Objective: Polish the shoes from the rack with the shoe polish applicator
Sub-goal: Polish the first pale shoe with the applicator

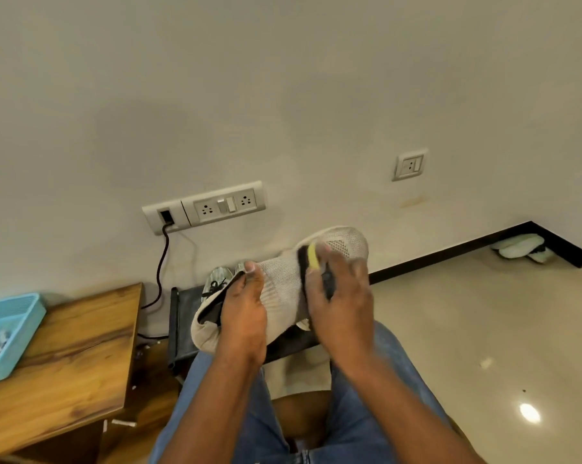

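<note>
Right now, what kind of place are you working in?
Probably a room in a home: plain wall with socket panels, polished tile floor, a wooden table, and a low shoe rack by the wall.

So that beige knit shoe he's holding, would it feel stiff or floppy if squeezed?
Probably soft: the beige knit shoe has a mesh upper, and its collar looks folded where the left hand grips it. Likely light too, since one hand supports it while the right hand presses the applicator.

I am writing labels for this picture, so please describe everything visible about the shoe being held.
The shoe is a light beige knit-mesh sneaker with a dark inner lining, held above the lap, toe pointing up-right. The left hand grips its collar; the right hand presses a black and yellow applicator on its upper.
</note>
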